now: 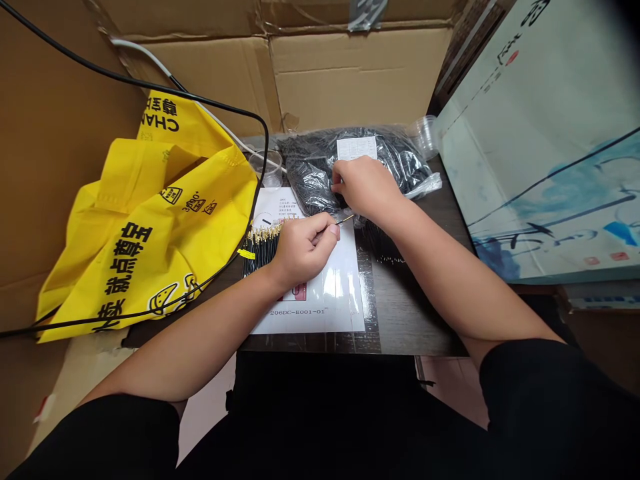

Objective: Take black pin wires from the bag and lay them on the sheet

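Observation:
My left hand [304, 249] is closed in a pinch on a thin black wire with a gold-coloured tip [346, 219] that points to the right. Beneath and beside that hand, a row of black wires with gold tips [259, 248] lies on a printed sheet [340, 303]. My right hand [369, 189] hovers at the front of a clear plastic bag [313, 177] full of black pieces, its fingers curled together. Whatever those fingers hold, if anything, is hidden. Under my right wrist, more thin black pieces [383, 243] rest on the dark table.
A yellow bag [200, 180] covers the left side, with a black cable [200, 98] across it. Clear plastic cups stand at the left [267, 170] and right [426, 137] of the plastic bag. Cardboard [350, 80] walls the back; a pale printed bag [555, 153] stands right.

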A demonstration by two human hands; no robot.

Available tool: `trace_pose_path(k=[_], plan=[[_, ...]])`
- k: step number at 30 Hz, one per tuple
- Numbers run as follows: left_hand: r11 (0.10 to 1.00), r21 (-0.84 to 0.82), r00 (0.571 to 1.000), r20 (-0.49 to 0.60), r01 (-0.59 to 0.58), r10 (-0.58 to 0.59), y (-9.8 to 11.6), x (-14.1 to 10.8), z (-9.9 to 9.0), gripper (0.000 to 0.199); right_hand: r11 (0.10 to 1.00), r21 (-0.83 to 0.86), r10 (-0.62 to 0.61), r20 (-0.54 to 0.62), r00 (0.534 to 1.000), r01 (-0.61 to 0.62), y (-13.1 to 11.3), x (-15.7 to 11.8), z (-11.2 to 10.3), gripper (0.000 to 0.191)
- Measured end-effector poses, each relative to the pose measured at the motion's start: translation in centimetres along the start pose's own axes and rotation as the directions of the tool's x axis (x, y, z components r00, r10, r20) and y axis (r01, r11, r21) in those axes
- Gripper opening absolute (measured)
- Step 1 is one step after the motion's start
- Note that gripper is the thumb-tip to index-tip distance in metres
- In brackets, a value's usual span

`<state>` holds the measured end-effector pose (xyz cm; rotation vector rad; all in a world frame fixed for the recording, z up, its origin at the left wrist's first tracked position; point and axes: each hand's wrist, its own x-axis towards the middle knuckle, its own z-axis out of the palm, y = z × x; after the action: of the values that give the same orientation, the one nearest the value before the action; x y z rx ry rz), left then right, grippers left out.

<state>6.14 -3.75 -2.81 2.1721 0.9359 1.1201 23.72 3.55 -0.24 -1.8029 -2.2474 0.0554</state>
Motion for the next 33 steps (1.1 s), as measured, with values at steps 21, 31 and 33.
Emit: trace_pose_path(k=[21,31,33], plan=[[0.983,0.154,0.989,0.121,-0.105,0.087,-0.5,-0.1,1.0,0.026,0.869,0.432,-0.125,-0.279,0.952,0.24,2.4,-13.0,-0.7,0.017],[0.952,0.238,0.965,0.222,-0.19,0.138,0.4,-0.1,0.8,0.02,0.863,0.394,-0.174,-0.353,0.919,0.315,2.1,-13.0,0.3,0.016],[0.952,0.222,0.962,0.221,-0.21,0.16,0.3,-0.1,0.8,0.021,0.865,0.399,-0.164,-0.346,0.924,0.303,2.1,-13.1,0.4,0.016]])
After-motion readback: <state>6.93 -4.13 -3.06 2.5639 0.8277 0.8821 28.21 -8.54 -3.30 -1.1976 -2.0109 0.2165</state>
